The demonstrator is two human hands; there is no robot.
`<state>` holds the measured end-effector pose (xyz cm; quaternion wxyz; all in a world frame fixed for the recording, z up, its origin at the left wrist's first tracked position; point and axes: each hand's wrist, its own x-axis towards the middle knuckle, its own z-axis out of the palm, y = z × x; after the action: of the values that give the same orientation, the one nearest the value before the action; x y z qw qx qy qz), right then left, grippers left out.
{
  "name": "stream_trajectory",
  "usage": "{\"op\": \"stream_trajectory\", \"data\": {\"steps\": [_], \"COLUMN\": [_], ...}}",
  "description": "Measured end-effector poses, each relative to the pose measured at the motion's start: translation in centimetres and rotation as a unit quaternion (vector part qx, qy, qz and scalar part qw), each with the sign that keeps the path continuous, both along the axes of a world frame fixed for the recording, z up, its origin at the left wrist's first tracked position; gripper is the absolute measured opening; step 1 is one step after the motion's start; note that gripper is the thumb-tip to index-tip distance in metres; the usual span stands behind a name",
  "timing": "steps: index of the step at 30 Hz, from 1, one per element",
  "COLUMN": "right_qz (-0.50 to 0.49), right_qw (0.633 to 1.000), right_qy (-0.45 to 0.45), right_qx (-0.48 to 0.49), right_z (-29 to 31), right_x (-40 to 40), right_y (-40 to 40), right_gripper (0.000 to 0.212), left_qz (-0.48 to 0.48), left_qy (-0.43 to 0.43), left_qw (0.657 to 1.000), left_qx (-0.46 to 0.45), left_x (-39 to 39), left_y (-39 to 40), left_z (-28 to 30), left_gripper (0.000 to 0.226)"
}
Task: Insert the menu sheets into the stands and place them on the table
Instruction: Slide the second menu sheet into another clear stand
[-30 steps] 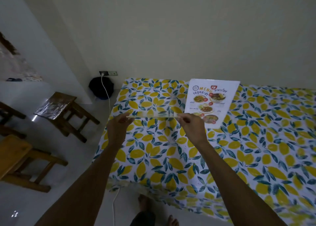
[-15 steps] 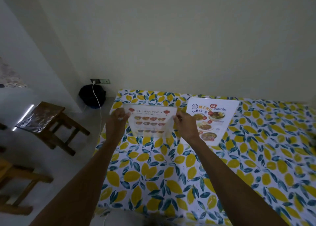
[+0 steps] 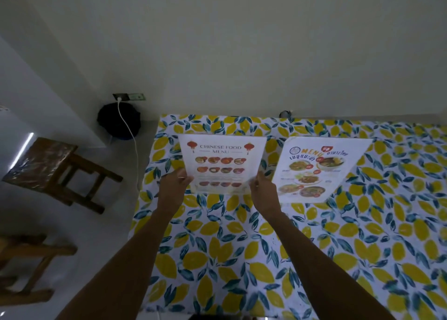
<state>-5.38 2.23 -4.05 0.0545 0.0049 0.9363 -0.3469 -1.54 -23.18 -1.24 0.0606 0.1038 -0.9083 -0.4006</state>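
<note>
You hold the Chinese food menu (image 3: pixel 221 165) upright in both hands near the far left corner of the table (image 3: pixel 242 247), its printed face turned toward you. Your left hand (image 3: pixel 173 186) pinches the menu's lower left edge, thumb on the front and the other fingers hidden behind it. Your right hand (image 3: pixel 263 191) grasps the lower right edge the same way, thumb over the front face. The sheet looks stiff and glossy, with a pale band along its bottom edge that may be a clear stand, though you cannot tell for sure whether its base touches the cloth.

Just to the right of it, the Thai menu (image 3: pixel 319 169) stands near the table's far edge, leaning back a little. The two menus sit side by side with a narrow strip of the lemon-print tablecloth (image 3: pixel 338 235) showing between them.

Beyond the table's left edge, on the pale floor, a wooden stool (image 3: pixel 60 172) stands well apart from the table. A white cable (image 3: pixel 131 140) runs down from a wall socket (image 3: pixel 129 96) in front of a dark round bin (image 3: pixel 118 121) in the corner.
</note>
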Motion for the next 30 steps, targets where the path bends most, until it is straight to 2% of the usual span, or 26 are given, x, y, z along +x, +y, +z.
{"op": "stream_trajectory", "data": {"steps": [9,12,18,22,25,28,30], "right_qz": [0.013,0.002,-0.025,-0.022,-0.013,0.014,0.026], "right_qw": [1.0,1.0,0.999,0.999,1.0,0.999,0.999], "right_qy": [0.006,-0.002,0.005,0.008,-0.001,-0.002,-0.003], "right_qx": [0.01,0.016,0.018,0.024,0.018,0.028,0.041], "right_z": [-1.1,-1.6,-2.1,-2.1,-2.0,-1.7,-1.2], "right_x": [0.1,-0.1,0.3,0.8,0.9,1.5,2.2], "right_y": [0.6,0.6,-0.2,0.0,0.6,1.9,3.3], "right_gripper": [0.023,0.028,0.024,0.026,0.025,0.025,0.025], "left_qz": [-0.002,-0.006,0.015,0.017,0.038,0.064,0.06], "left_qy": [0.01,0.006,-0.024,-0.068,-0.126,-0.226,-0.245], "left_qw": [1.0,1.0,0.999,0.998,0.99,0.972,0.966], "left_qx": [0.003,0.008,-0.024,-0.003,0.05,-0.013,-0.052], "left_x": [0.9,0.9,0.4,0.4,0.9,1.7,2.4], "left_y": [-0.5,-0.4,0.1,0.2,1.1,2.2,3.3], "left_z": [-1.0,-1.1,-2.0,-2.9,-2.9,-2.9,-2.8], "left_gripper": [0.02,0.019,0.016,0.014,0.033,0.065,0.076]}}
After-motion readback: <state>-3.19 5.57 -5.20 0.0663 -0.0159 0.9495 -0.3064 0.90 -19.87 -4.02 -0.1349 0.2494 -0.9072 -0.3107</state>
